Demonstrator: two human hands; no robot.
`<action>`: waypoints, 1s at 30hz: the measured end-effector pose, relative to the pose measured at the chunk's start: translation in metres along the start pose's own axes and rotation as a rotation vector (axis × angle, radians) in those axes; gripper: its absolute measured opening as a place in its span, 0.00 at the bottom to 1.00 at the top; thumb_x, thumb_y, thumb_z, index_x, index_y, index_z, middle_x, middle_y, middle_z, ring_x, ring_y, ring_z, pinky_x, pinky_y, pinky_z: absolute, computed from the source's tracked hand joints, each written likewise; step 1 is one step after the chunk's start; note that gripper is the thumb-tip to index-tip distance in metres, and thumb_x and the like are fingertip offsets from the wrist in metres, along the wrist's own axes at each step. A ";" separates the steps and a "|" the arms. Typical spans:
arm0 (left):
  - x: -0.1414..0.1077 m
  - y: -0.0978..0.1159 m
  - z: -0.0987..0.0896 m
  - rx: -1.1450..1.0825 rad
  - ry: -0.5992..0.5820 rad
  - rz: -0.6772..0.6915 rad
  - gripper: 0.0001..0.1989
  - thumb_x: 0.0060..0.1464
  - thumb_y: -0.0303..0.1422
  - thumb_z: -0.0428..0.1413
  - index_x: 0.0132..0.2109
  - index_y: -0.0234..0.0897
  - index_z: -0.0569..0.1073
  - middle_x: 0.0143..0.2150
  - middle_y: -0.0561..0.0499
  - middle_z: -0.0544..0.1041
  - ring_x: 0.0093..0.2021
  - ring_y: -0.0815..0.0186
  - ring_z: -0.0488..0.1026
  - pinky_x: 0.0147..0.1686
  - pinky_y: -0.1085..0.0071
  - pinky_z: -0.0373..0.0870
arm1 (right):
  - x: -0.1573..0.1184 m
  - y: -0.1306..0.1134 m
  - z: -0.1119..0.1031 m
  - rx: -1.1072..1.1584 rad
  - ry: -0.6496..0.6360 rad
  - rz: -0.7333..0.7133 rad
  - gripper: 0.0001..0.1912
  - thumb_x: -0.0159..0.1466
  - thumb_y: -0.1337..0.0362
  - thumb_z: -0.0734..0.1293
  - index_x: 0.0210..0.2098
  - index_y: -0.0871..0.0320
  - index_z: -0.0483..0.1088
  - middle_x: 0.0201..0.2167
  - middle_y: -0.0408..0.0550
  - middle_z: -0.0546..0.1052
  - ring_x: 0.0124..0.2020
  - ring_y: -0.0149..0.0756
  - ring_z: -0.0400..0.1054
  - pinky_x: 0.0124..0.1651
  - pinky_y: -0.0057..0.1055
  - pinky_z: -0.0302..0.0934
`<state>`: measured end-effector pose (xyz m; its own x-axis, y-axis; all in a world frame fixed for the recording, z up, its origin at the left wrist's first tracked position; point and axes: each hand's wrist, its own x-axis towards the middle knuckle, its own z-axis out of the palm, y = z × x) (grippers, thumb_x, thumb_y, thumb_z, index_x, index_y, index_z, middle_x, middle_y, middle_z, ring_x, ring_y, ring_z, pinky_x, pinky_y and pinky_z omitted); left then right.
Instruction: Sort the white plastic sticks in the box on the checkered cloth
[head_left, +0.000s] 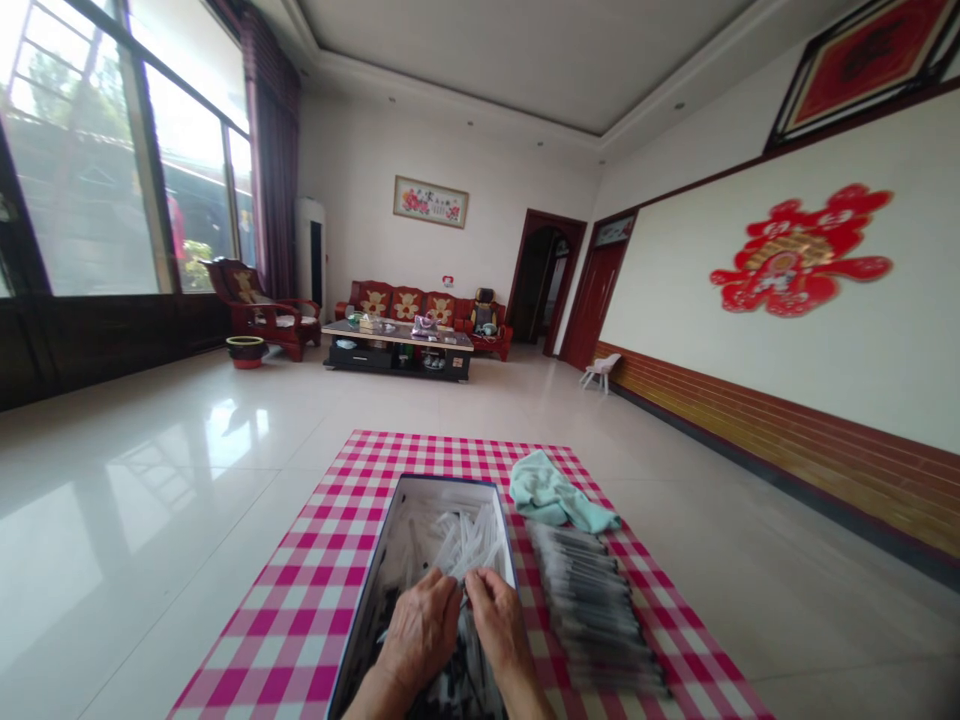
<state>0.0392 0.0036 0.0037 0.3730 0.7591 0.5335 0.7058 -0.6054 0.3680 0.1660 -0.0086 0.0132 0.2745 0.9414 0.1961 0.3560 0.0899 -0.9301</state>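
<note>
Over an open white box with a blue rim [450, 479], my left hand [421, 625] and my right hand [496, 620] meet with their fingertips almost touching. Both are closed in a pinch. Whatever sits between the fingers is too small and blurred to name. Clear plastic tubes [471, 535] lie loose in the box just beyond my fingertips. Small black pieces [386, 608] lie nearer to me in the box, partly hidden by my hands. To the right of the box is a row of slim clear sticks with dark ends [596, 605], pen-like and blurred.
A pink-and-white checked cloth [300, 590] covers the table. A pale green cloth [555, 495] lies crumpled behind the row of sticks. Across the tiled floor stand a low black table [397, 345], red wooden seats [259, 310] and a small white chair [601, 370].
</note>
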 end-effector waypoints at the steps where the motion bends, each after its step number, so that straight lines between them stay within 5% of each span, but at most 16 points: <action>1: 0.000 0.000 0.000 0.000 -0.003 0.001 0.13 0.62 0.29 0.42 0.32 0.39 0.68 0.29 0.52 0.71 0.27 0.69 0.72 0.26 0.76 0.62 | 0.000 0.000 0.000 -0.013 0.008 0.002 0.18 0.59 0.50 0.60 0.25 0.58 0.71 0.23 0.45 0.75 0.29 0.38 0.67 0.33 0.28 0.58; 7: 0.000 0.002 -0.002 -0.002 -0.027 0.009 0.13 0.62 0.29 0.43 0.31 0.39 0.69 0.29 0.52 0.72 0.28 0.68 0.72 0.27 0.76 0.62 | 0.000 -0.001 0.003 -0.108 0.073 0.023 0.21 0.58 0.50 0.60 0.15 0.55 0.63 0.15 0.43 0.68 0.22 0.35 0.60 0.29 0.30 0.51; 17: 0.001 0.002 -0.002 0.006 -0.050 0.032 0.14 0.61 0.29 0.44 0.31 0.40 0.71 0.28 0.52 0.71 0.28 0.67 0.71 0.27 0.75 0.63 | -0.001 0.003 0.003 -0.142 0.101 0.010 0.22 0.57 0.49 0.58 0.14 0.55 0.62 0.14 0.44 0.69 0.21 0.35 0.60 0.28 0.30 0.50; 21: 0.004 0.003 -0.008 -0.032 0.117 0.096 0.10 0.59 0.31 0.47 0.44 0.40 0.72 0.41 0.46 0.73 0.41 0.61 0.70 0.41 0.66 0.65 | 0.003 0.007 0.002 -0.103 0.163 0.076 0.23 0.57 0.48 0.57 0.15 0.55 0.64 0.13 0.45 0.69 0.19 0.35 0.60 0.25 0.31 0.50; 24: 0.006 0.002 -0.012 -0.169 0.268 -0.068 0.11 0.58 0.35 0.48 0.42 0.37 0.72 0.40 0.44 0.73 0.41 0.59 0.69 0.43 0.65 0.63 | 0.006 0.010 0.000 -0.053 0.203 0.132 0.24 0.59 0.46 0.55 0.15 0.55 0.64 0.12 0.45 0.68 0.18 0.35 0.61 0.24 0.31 0.51; 27: 0.005 -0.001 -0.012 -0.314 0.285 -0.333 0.15 0.57 0.39 0.49 0.26 0.39 0.70 0.26 0.50 0.70 0.30 0.63 0.68 0.33 0.70 0.61 | 0.007 0.012 0.001 0.016 0.200 0.151 0.25 0.59 0.44 0.56 0.16 0.55 0.63 0.13 0.44 0.68 0.18 0.35 0.62 0.23 0.30 0.53; 30: 0.006 -0.006 -0.008 -0.383 0.270 -0.454 0.21 0.56 0.42 0.50 0.19 0.38 0.66 0.17 0.54 0.65 0.21 0.68 0.64 0.26 0.72 0.57 | 0.005 0.012 0.004 0.092 0.149 0.152 0.25 0.59 0.43 0.56 0.17 0.55 0.63 0.15 0.43 0.68 0.18 0.34 0.62 0.23 0.29 0.56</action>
<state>0.0327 0.0096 0.0107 -0.1113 0.9030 0.4149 0.4741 -0.3187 0.8207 0.1681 -0.0010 0.0015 0.4497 0.8887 0.0892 0.2192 -0.0130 -0.9756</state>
